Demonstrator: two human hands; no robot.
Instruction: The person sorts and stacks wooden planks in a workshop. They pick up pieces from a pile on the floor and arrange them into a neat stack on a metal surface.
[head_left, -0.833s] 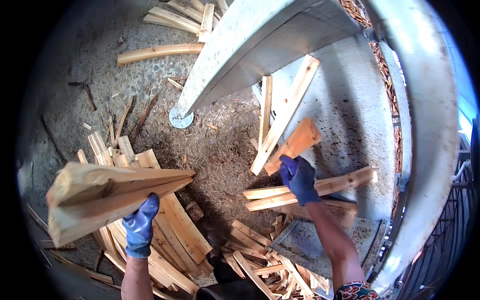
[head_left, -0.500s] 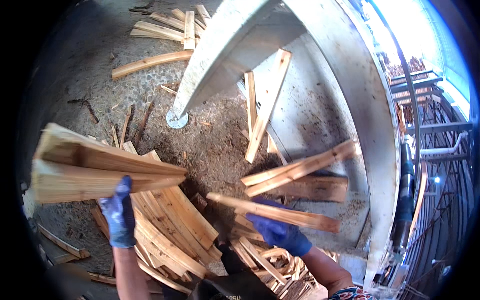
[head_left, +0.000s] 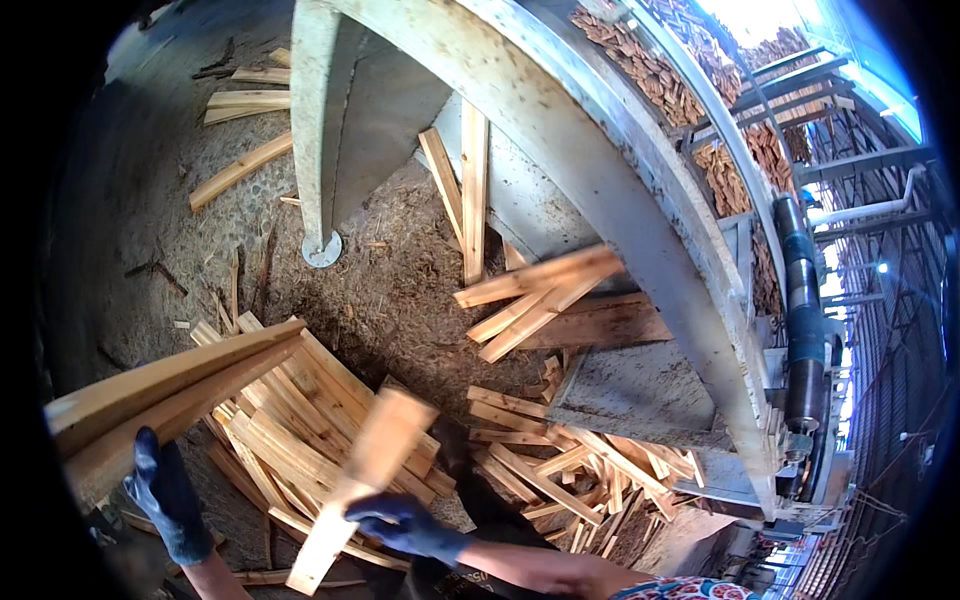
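My left hand [head_left: 168, 505], in a dark blue glove, is closed at the lower edge of long, pale split boards [head_left: 180, 385]. They stick out at the left, above the pile. My right hand [head_left: 405, 522], gloved too, has its fingers at the edge of a shorter wooden board [head_left: 365, 475], which is tilted and slightly blurred. Beneath both hands a fanned pile of boards [head_left: 290, 450] covers the ground. Part of that pile is hidden behind the board at my right hand.
A large curved metal frame [head_left: 560, 150] arches over the right side, with a round foot plate [head_left: 321, 250]. Boards [head_left: 540, 305] rest crosswise beside it. Scrap sticks [head_left: 590, 480] lie heaped near my right forearm. Dark cylinders [head_left: 803, 310] stand farther right.
My right hand has swung left, from a board near the frame to one over the pile. My left hand and its boards are lower and farther left. One more board shows beside the frame.
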